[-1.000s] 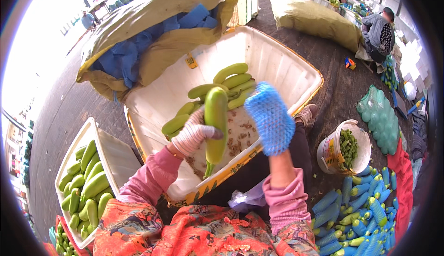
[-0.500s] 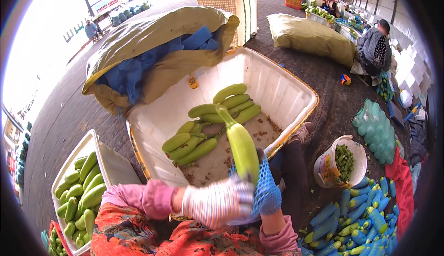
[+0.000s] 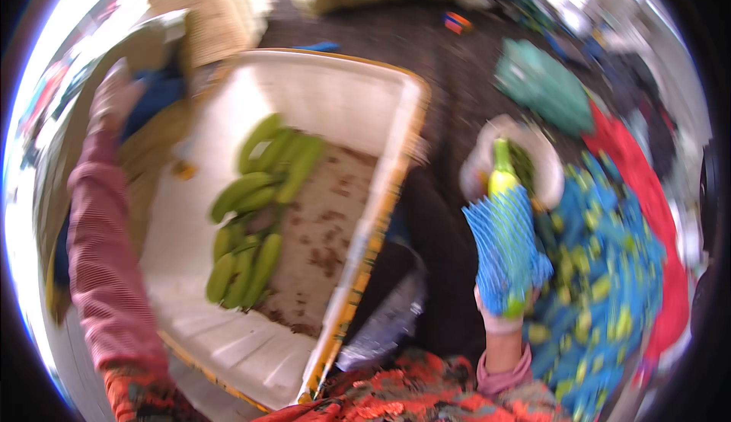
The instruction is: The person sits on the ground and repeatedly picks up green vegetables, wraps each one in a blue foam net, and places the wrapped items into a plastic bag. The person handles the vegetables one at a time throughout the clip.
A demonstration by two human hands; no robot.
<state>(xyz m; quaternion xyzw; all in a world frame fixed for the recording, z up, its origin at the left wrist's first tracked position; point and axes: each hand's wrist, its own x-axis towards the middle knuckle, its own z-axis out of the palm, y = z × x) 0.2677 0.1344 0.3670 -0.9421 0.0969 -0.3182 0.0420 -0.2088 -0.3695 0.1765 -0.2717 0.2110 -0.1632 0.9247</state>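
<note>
Right hand (image 3: 496, 321) closed round the lower end of a green gourd (image 3: 503, 183), mostly inside a blue mesh sleeve (image 3: 496, 243), stem poking out. Left hand (image 3: 114, 96) at the olive sack's mouth (image 3: 156, 151), blurred; can't tell grip or opening. White tub (image 3: 205, 346) between arms, bare gourds (image 3: 247, 193) inside. Sleeved pile (image 3: 601, 270) at person's right.

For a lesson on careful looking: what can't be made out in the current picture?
All in the head view:
Left hand: motion-blurred; whether it grips anything is unclear.
Right hand: mostly hidden behind the netted squash it holds.
White bucket: part of its opening blocked by that squash.
Heap of netted squash: too blurred to count.
</note>
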